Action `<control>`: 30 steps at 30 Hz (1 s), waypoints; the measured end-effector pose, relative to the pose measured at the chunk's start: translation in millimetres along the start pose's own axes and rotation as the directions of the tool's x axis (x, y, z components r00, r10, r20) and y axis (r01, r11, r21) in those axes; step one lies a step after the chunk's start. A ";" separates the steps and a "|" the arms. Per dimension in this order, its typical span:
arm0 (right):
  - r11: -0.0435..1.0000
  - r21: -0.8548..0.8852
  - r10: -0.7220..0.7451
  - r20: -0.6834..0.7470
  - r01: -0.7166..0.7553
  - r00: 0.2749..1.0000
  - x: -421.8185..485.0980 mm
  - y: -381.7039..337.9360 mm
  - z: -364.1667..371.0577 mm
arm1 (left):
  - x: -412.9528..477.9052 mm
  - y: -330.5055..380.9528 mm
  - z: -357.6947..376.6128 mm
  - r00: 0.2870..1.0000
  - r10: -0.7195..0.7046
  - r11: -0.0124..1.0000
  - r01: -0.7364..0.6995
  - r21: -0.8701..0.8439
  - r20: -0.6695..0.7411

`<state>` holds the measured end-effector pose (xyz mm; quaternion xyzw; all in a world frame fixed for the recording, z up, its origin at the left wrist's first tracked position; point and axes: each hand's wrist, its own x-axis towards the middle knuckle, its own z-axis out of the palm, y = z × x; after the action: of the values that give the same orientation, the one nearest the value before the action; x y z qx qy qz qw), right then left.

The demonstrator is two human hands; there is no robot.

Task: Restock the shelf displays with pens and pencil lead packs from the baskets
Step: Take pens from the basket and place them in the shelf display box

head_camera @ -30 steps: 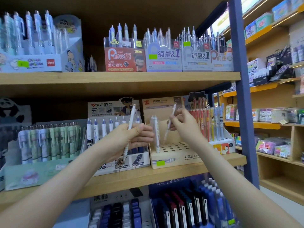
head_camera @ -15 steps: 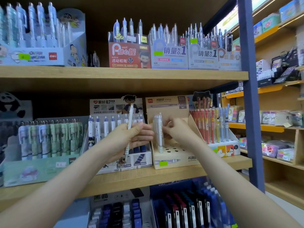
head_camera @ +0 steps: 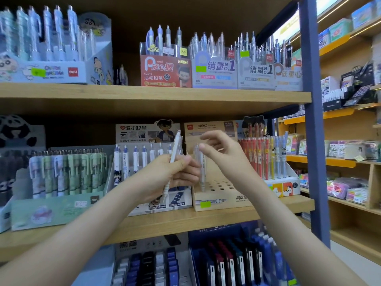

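A bundle of white pens (head_camera: pixel 174 151) is gripped, slightly tilted, in the left hand (head_camera: pixel 165 176), in front of the middle shelf (head_camera: pixel 185 222). The right hand (head_camera: pixel 224 156) is held with fingers (head_camera: pixel 209 137) loosely spread and nothing gripped. It is just above the clear pens (head_camera: pixel 202 178) standing in the perforated tan display box (head_camera: pixel 223 196).
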<state>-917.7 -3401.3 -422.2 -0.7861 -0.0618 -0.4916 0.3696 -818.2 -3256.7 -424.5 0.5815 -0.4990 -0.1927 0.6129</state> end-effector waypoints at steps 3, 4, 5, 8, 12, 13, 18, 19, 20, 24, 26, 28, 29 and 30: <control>0.998 0.004 0.055 0.311 -0.059 0.949 -8.2 -16.6 5.6 | 1.7 2.9 13.1 0.999 0.006 0.995 -0.010 0.101 0.034; 0.996 0.027 0.072 0.323 -0.085 0.944 -9.6 -17.1 6.9 | 2.1 4.4 16.6 0.999 0.001 0.991 -0.007 0.136 0.046; 0.993 0.064 0.072 0.302 -0.096 0.950 -10.2 -16.6 6.8 | 2.8 5.2 19.2 0.998 -0.008 0.987 -0.002 0.162 0.063; 0.986 0.140 0.058 0.210 -0.089 0.976 -10.0 -11.8 -1.7 | 4.4 5.8 26.2 1.000 0.010 0.963 -0.014 0.270 0.016; 0.943 0.328 0.098 -0.143 -0.047 0.985 -0.1 -1.7 -21.5 | 8.6 -6.1 30.2 0.892 0.404 0.706 -0.163 0.689 -0.203; 0.957 0.289 0.097 -0.218 -0.031 0.971 2.3 2.4 -26.2 | 9.6 -10.7 28.8 0.848 0.491 0.644 -0.198 0.739 -0.200; 0.990 -0.020 0.137 -0.109 -0.140 0.985 2.1 27.8 -22.0 | 14.3 -34.2 19.7 0.866 0.492 0.482 -0.188 0.856 -0.087; 0.986 -0.075 0.145 -0.066 -0.150 0.987 1.6 33.6 -17.4 | 14.1 -37.4 18.7 0.874 0.480 0.458 -0.180 0.870 -0.073; 0.982 -0.115 0.149 -0.039 -0.152 0.988 1.6 38.6 -13.4 | 13.6 -40.0 18.1 0.877 0.476 0.430 -0.173 0.886 -0.059; 0.976 -0.145 0.167 0.037 -0.160 0.985 8.0 43.4 -7.5 | 13.2 -43.8 15.7 0.885 0.465 0.401 -0.176 0.899 -0.034; 0.969 -0.189 0.185 0.138 -0.157 0.973 11.2 42.2 -5.1 | 13.6 -44.3 15.1 0.885 0.466 0.410 -0.195 0.891 -0.020; 0.947 -0.289 0.203 0.194 -0.142 0.960 15.1 44.0 -1.5 | 13.8 -44.6 15.4 0.887 0.461 0.412 -0.198 0.889 -0.016; 0.934 -0.328 0.214 0.193 -0.143 0.958 16.6 45.2 0.1 | 13.9 -44.7 15.7 0.887 0.461 0.412 -0.197 0.890 -0.017; 0.924 -0.351 0.231 0.186 -0.155 0.955 17.9 46.3 1.2 | 14.0 -45.0 16.0 0.887 0.462 0.412 -0.195 0.890 -0.020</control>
<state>-886.4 -3438.6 -431.9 -0.8896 0.0588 -0.3643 0.2694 -810.1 -3287.7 -462.6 0.7187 -0.5452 0.2904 0.3191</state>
